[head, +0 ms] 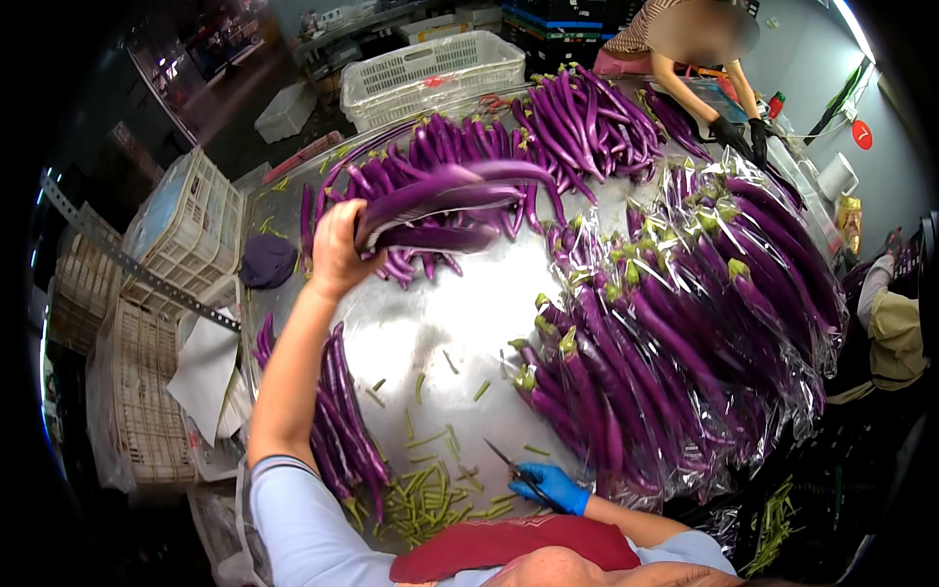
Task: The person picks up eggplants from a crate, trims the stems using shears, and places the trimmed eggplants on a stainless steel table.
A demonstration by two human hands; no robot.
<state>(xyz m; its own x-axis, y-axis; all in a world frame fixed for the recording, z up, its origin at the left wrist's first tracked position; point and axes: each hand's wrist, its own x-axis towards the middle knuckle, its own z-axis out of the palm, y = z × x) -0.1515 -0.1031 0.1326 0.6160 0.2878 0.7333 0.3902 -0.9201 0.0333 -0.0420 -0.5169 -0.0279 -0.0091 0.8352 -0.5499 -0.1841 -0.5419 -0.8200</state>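
Observation:
My left hand [339,246], bare and raised above the table, grips several long purple eggplants [440,194] by one end; their far ends are blurred. Behind and below them lies a heap of loose eggplants [587,121]. In a blue glove, my right hand [550,488] holds dark pointed scissors [502,455] low over the table. Cut green stems [422,502] are piled left of the scissors. To the right of that glove are rows of eggplants in clear plastic bags [682,315]. A smaller group of loose eggplants [341,418] lies beneath my left arm.
The shiny metal table [455,315] carries scattered stem bits. White plastic crates [183,213] stand along the left, near a dark purple cloth-like item [268,261]. A large white crate [433,73] is at the back. A co-worker's black-gloved hands [744,139] touch eggplants at far right.

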